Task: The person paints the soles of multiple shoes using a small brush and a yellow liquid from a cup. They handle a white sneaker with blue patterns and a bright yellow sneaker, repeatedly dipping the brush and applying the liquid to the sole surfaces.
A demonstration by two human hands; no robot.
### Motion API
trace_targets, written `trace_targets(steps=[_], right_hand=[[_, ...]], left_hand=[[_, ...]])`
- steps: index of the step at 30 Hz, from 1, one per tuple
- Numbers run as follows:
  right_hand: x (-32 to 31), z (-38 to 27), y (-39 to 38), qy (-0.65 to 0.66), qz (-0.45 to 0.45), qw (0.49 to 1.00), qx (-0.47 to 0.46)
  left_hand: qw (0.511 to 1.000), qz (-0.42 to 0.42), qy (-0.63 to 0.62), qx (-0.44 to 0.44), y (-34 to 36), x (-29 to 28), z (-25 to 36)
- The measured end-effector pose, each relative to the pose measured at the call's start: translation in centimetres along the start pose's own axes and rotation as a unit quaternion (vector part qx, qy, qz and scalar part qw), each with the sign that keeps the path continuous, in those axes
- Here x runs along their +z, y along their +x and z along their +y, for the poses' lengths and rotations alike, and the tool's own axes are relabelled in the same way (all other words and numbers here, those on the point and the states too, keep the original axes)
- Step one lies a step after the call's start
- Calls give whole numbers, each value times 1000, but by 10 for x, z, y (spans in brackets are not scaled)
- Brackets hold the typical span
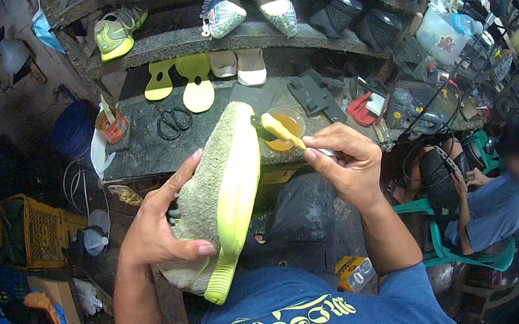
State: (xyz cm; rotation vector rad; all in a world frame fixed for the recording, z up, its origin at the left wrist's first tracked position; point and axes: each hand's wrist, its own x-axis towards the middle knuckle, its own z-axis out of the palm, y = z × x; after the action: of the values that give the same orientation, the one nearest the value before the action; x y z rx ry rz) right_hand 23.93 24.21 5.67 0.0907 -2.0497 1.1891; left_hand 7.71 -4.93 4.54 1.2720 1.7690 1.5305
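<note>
My left hand [164, 220] is closed round a sneaker [232, 196] with a grey fuzzy upper and a pale to neon-yellow midsole. The shoe is tilted on its side, toe pointing away from me. Between the thumb and fingers of my right hand [352, 165] is a brush [280, 132], its front part coated yellow. Its dark tip is right at the sole edge near the toe; whether it touches I cannot tell. Behind the brush, on the bench, stands a clear bowl [297, 118] of amber liquid, partly covered by it.
On the bench [144, 154] lie black scissors [168, 126], neon-yellow insoles [199, 96], beige insoles [251, 72], dark flat pieces [311, 94] and a red-and-white object [366, 110]. Shoes line the shelf [181, 45] above. A person [494, 207] sits at the right by a green chair [443, 248].
</note>
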Motion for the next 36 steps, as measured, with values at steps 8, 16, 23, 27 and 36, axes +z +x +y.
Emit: trace_targets(steps=[8,16,23,27,36], right_hand=[[-3,-6,1,-60,-9,998,-31],[-11,-19,4,-121,-36,991,-45],[-15,-23,6,-156,-52,983,-82],[-14,-23,7,-170,-52,979,-100],[-18,-27,5,-176,-69,975,-114]], left_hand=[[1000,10,20,-1,5,0,1],[998,10,56,-18,8,-2,12],[995,12,89,-39,11,-4,22],[993,15,109,-44,12,-5,26],[996,30,70,-46,18,0,28]])
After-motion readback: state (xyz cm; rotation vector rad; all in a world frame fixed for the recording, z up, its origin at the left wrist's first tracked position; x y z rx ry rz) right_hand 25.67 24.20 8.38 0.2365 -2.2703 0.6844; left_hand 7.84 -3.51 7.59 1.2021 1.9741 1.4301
